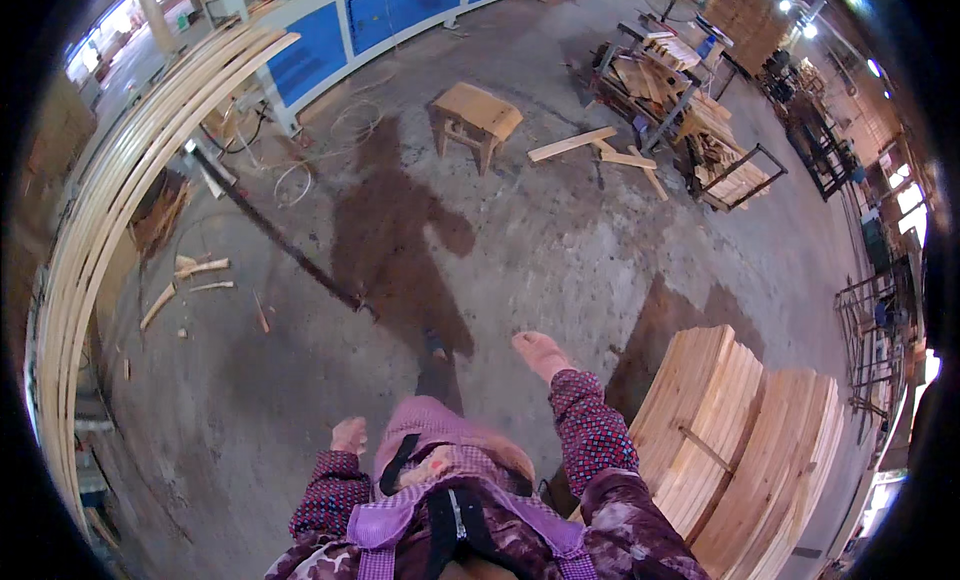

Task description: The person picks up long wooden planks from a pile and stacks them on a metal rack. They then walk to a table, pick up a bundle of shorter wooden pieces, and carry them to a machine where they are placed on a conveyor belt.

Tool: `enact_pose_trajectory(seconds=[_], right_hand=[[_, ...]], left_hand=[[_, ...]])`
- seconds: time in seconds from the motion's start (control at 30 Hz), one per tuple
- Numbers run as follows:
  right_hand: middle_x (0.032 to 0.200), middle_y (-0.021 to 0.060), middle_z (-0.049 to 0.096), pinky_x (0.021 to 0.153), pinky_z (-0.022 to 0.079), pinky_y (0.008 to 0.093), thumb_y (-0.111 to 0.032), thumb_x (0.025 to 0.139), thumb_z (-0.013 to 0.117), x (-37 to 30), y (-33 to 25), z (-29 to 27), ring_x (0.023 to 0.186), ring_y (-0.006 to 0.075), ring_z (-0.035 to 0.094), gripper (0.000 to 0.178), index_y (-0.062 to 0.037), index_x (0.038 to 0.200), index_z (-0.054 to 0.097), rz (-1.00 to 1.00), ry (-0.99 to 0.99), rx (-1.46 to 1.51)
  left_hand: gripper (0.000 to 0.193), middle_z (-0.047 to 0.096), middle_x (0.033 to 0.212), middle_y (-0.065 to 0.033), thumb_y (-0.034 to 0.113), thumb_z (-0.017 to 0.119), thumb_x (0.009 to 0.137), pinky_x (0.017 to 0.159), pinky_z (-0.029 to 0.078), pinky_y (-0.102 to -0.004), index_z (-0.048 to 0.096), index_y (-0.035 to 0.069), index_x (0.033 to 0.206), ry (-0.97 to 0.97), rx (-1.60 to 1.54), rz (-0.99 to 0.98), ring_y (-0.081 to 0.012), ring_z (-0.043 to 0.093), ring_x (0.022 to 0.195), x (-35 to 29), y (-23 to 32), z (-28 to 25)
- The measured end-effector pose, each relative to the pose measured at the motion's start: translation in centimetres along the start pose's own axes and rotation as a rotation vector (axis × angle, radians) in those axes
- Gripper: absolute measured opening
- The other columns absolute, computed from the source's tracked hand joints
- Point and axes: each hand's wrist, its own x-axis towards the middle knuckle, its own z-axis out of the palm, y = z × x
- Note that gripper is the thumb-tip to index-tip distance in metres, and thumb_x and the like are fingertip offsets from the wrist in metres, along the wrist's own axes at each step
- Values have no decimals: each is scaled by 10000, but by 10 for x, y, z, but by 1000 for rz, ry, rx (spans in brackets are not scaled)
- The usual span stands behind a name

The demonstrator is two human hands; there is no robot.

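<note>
Long pale strips point(105, 205): they line our far left; bumping the ends that jut over the floor could, we judge, set them sliding.
Offcuts point(188, 268): scattered on the floor, easy to turn a foot on if we look elsewhere.
Dark hose or bar point(275, 230): it lies slantwise ahead of us; a toe caught under it could trip us.
Left hand point(349, 435): released, fingers loosely bent beside our purple apron point(425, 420), with nothing visible in it.
Right hand point(541, 354): reaching forward over bare floor, released too, nothing visible in it.
Stacked boards point(690, 410): upright bundles just right of our right forearm, apart from the hand; a sleeve snagging an edge could tip one or leave splinters.
Floor point(500, 250): grey, scuffed and stained concrete, with our shadow stretched across it, which could hide small scraps.
Back of the room: a long machine with blue panels point(395, 15) at upper left, then a wooden stool point(478, 117) and loose boards point(575, 143).
Right side: a loaded cart point(665, 85) of timber, then dark metal racks point(875, 315) near the bright openings; what those racks hold is too small for us to tell.
</note>
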Motion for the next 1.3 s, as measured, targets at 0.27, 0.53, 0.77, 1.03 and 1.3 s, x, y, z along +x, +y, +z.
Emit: enact_pose_trajectory(seconds=[0.27,0.53,0.77,1.03,1.3], right_hand=[[1033,210,594,805,457,423,-282,866,386,79,45,7,948,334,585,357,-24,1005,590,-457,-225,-645],[1058,188,594,787,456,435,-259,881,398,104,41,-48,912,341,592,333,-103,1124,564,188,-281,-198],[1025,196,600,779,443,462,-279,871,410,249,-13,-88,950,380,565,327,-95,1062,602,-350,-479,-438],[1074,182,584,843,426,394,-349,826,451,434,-291,-139,1018,356,539,414,-31,1061,578,-356,-222,-487],[1137,130,584,901,409,344,-362,799,549,433,-521,-83,1071,274,538,453,-86,1157,559,-826,-361,-262]], left_hand=[[374,527,800,-53,418,523,806,590,426,-445,551,100,1001,155,49,311,-224,528,700,104,152,11],[362,591,1092,-39,280,326,940,899,394,-318,564,88,1134,731,1257,324,-197,530,1014,172,222,38],[576,586,922,-34,585,321,881,745,439,-327,560,82,1031,599,-742,-9,-175,525,804,119,200,48],[606,579,925,-274,502,336,881,798,405,-432,560,-32,1057,1083,143,133,-416,532,878,76,211,88],[436,573,964,-265,388,404,865,794,390,-477,565,2,990,1191,-57,74,-449,503,914,36,245,102]])
